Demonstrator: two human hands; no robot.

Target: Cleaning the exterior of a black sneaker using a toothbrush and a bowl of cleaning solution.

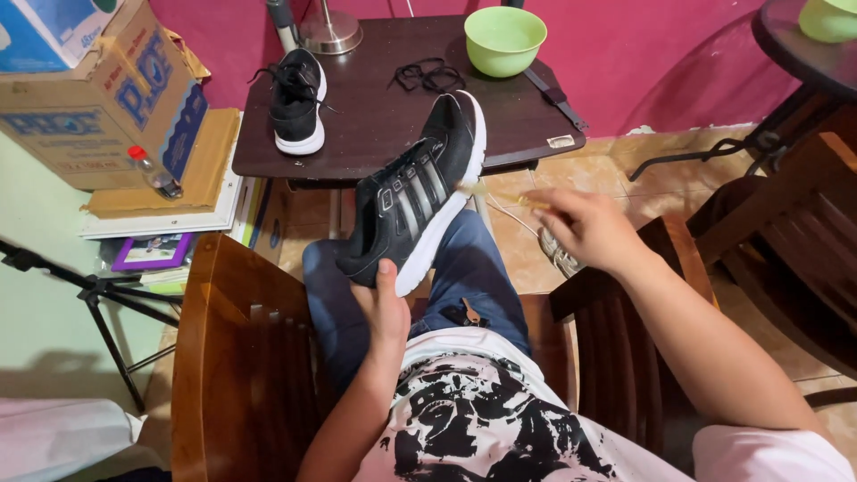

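My left hand (pixel 386 312) clamps the shoe (pixel 415 192) at its heel, over my lap. Right hand (pixel 585 228) pinches a brush (pixel 500 195) (blurred) near the toe. Best: steady heel, short strokes along the white sole.

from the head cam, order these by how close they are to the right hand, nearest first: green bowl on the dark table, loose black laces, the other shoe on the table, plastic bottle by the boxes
Measured from the right hand:
1. Green bowl, back right of the dark table.
2. Loose black laces, mid table, left of the bowl.
3. Other black shoe, left end of the table.
4. Plastic bottle, far left, against the cardboard boxes.
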